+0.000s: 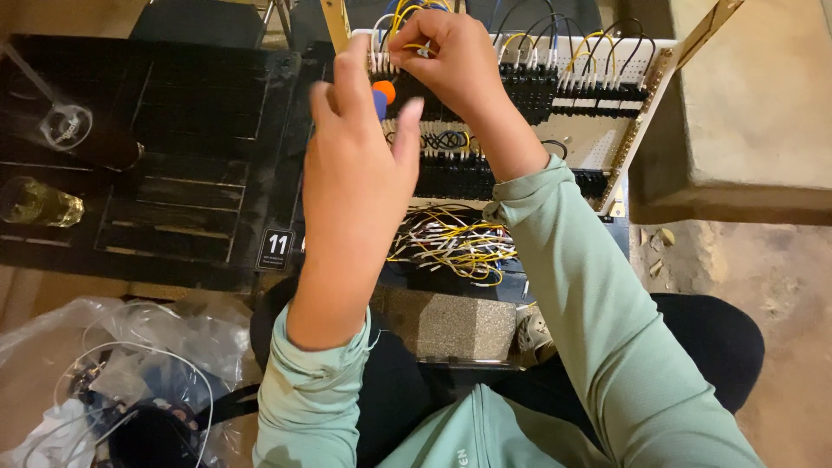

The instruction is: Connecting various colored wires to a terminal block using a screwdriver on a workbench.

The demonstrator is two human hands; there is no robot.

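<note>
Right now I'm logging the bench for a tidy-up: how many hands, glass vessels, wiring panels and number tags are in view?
Hands: 2 (left hand, right hand)
Clear glass vessels: 2 (upper glass, lower glass)
White wiring panel with black terminal rows: 1
Black number tag: 1
Total: 6

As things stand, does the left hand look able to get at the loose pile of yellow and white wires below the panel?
Probably yes: the left hand hovers just left of the wire pile, with nothing between them, though it holds an orange-tipped tool.

Black slatted tray (186, 139) under two glasses (39, 204)
</note>
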